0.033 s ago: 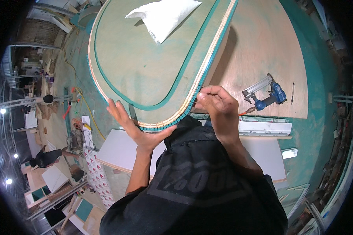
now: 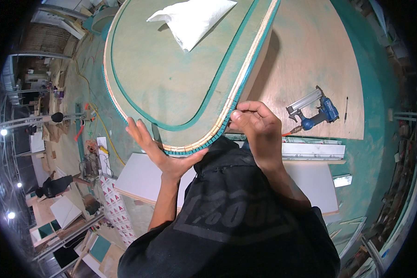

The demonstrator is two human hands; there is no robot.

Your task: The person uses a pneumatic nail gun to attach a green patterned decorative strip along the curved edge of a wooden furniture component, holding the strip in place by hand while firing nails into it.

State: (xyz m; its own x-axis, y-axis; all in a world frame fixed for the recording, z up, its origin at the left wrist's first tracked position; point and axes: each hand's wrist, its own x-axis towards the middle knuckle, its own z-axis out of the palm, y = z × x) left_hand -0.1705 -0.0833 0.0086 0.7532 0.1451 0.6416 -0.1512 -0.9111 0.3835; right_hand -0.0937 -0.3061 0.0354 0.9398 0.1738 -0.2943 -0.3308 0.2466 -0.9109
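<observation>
A large rounded panel (image 2: pixel 171 88) with a teal line drawn inside its edge stands in front of me. Along its rim runs a pale wooden edge with a teal slotted strip (image 2: pixel 195 151) bent round the near curve. My left hand (image 2: pixel 160 153) lies spread against the left part of this curve, its thumb stretched along the strip. At the right side of the curve, my right hand (image 2: pixel 258 125) has its fingers curled, thumb and forefinger pinched at the strip. The forefinger's contact is partly hidden.
On the plywood sheet (image 2: pixel 319 60) at right lie a blue nail gun (image 2: pixel 326 112) with an orange hose and a dark pen (image 2: pixel 346 110). White crumpled material (image 2: pixel 194 21) rests on the panel. White boards (image 2: pixel 136 178) sit below; a person (image 2: pixel 53 186) is at far left.
</observation>
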